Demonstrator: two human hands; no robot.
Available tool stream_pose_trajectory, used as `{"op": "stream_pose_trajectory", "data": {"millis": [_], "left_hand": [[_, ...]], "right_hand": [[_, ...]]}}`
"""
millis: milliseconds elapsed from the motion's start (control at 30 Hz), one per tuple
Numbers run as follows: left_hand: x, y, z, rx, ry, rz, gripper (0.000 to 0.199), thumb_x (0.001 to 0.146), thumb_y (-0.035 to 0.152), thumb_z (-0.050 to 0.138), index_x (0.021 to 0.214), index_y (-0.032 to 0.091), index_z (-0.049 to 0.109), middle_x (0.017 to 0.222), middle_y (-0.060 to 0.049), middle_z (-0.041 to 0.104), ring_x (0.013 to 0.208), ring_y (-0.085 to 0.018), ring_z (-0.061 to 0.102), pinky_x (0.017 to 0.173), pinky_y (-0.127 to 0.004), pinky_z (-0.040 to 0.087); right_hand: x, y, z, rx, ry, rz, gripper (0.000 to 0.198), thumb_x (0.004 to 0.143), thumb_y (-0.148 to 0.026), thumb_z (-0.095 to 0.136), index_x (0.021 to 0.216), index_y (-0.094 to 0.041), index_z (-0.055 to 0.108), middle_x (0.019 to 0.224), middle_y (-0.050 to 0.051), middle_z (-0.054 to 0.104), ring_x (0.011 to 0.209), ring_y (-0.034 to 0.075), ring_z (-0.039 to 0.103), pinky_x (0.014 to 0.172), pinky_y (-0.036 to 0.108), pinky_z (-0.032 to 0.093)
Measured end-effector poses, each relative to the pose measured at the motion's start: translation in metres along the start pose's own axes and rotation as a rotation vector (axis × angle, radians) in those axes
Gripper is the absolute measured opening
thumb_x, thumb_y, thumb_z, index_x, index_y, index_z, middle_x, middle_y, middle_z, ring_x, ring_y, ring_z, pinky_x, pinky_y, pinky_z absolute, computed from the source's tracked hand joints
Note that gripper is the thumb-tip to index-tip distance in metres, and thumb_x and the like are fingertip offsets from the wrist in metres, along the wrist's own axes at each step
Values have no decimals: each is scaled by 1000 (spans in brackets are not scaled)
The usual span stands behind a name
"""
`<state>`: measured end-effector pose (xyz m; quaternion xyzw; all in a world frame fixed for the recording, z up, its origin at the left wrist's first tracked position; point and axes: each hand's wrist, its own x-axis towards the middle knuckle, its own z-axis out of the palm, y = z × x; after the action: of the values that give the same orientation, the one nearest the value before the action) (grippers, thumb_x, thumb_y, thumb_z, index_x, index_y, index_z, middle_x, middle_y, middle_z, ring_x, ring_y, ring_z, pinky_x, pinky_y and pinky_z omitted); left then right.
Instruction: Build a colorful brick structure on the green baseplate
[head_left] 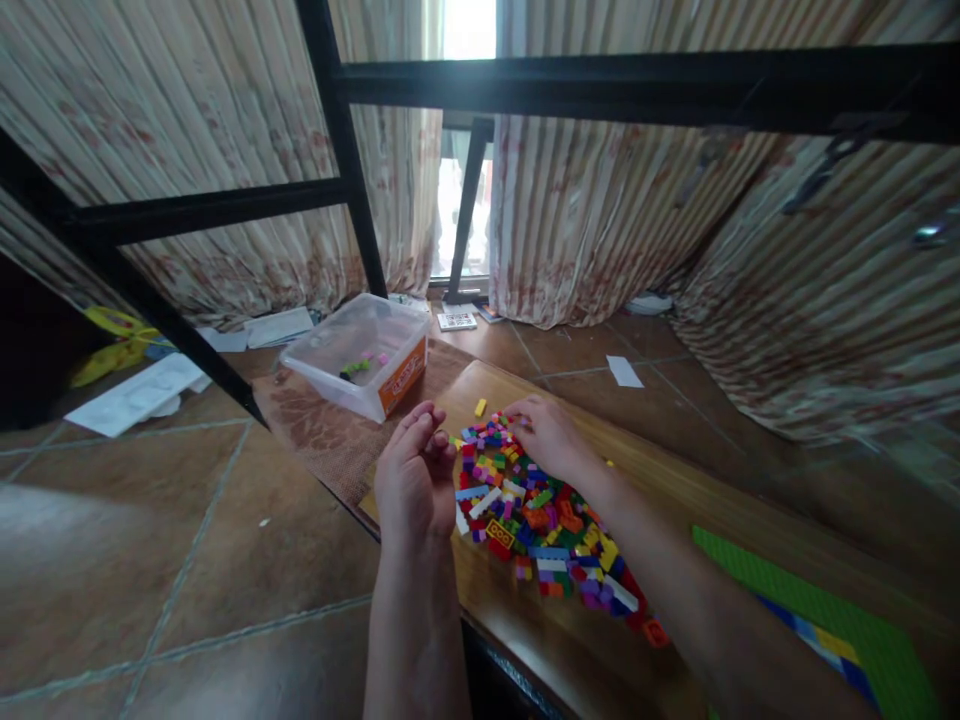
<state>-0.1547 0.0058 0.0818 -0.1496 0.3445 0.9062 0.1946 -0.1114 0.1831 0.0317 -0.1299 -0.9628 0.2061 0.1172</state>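
Note:
A heap of small colourful toy building bricks point(555, 525) is spread over the wooden table point(517, 610). At the left edge of the heap, my left hand point(416, 475) is turned partly palm up with its fingers curled in; whatever they hold, if anything, is hidden. My right hand point(547, 432) reaches over the far end of the heap, fingers bent down and drawn together among the bricks. Its fingertips touch the pile, but what lies between them cannot be made out. A yellow brick point(480, 407) lies apart, just beyond the heap.
A clear plastic box point(341, 375) with an orange label and a few pieces inside stands on a brown cloth point(315, 435). A green baseplate point(810, 600) with blue, white and yellow bricks is at right. Black metal bars point(360, 200) cross the view ahead.

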Motion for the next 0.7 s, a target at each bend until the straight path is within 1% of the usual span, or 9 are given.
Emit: {"op": "stream_pose_trajectory", "data": {"millis": [100, 167, 333, 433, 500, 600, 700], "left_hand": [[0, 1, -2, -1, -2, -1, 18, 70, 8, 63, 88, 13, 63, 73, 2, 62, 47, -1, 48, 45, -13, 37], [1, 2, -3, -6, -6, -2, 18, 71, 8, 63, 88, 13, 63, 73, 2, 62, 47, -1, 47, 45, -13, 37], [1, 4, -3, -22, -5, -10, 18, 72, 7, 61, 88, 12, 63, 72, 2, 62, 47, -1, 46, 44, -13, 36], [1, 6, -3, -30, 1, -18, 18, 72, 7, 61, 89, 12, 62, 72, 2, 62, 47, -1, 46, 44, -12, 36], [1, 6, -4, -29, 0, -18, 18, 72, 7, 61, 89, 13, 62, 72, 2, 62, 46, -1, 46, 44, -13, 36], [2, 6, -4, -25, -1, -17, 19, 71, 7, 63, 89, 13, 62, 72, 2, 62, 46, -1, 47, 44, -13, 36], [3, 6, -5, -21, 0, -17, 18, 71, 8, 63, 88, 13, 62, 72, 2, 62, 46, -1, 47, 44, -13, 37]], "right_hand": [[14, 0, 6, 5, 4, -63, 21, 87, -16, 55, 101, -20, 72, 105, 9, 68, 103, 21, 59, 94, 35, 42], [23, 2, 10, 5, -19, -99, 25, 88, -14, 52, 104, -20, 71, 107, 9, 68, 106, 20, 58, 97, 35, 41], [34, 13, 19, 50, -102, -195, 35, 85, -3, 47, 102, -22, 72, 108, 6, 70, 105, 18, 60, 97, 34, 43], [30, 18, 21, 91, -115, -249, 37, 83, 0, 46, 98, -20, 73, 110, 7, 70, 106, 19, 61, 95, 35, 45], [25, 20, 20, 110, -121, -255, 37, 83, 1, 45, 98, -19, 73, 110, 7, 70, 106, 18, 61, 94, 34, 46], [14, 21, 15, 113, -137, -227, 35, 84, -1, 46, 97, -19, 73, 107, 6, 70, 103, 18, 62, 92, 33, 47], [3, 21, 6, 106, -155, -178, 33, 85, -4, 46, 95, -19, 73, 102, 6, 71, 96, 18, 64, 87, 32, 48]]}}
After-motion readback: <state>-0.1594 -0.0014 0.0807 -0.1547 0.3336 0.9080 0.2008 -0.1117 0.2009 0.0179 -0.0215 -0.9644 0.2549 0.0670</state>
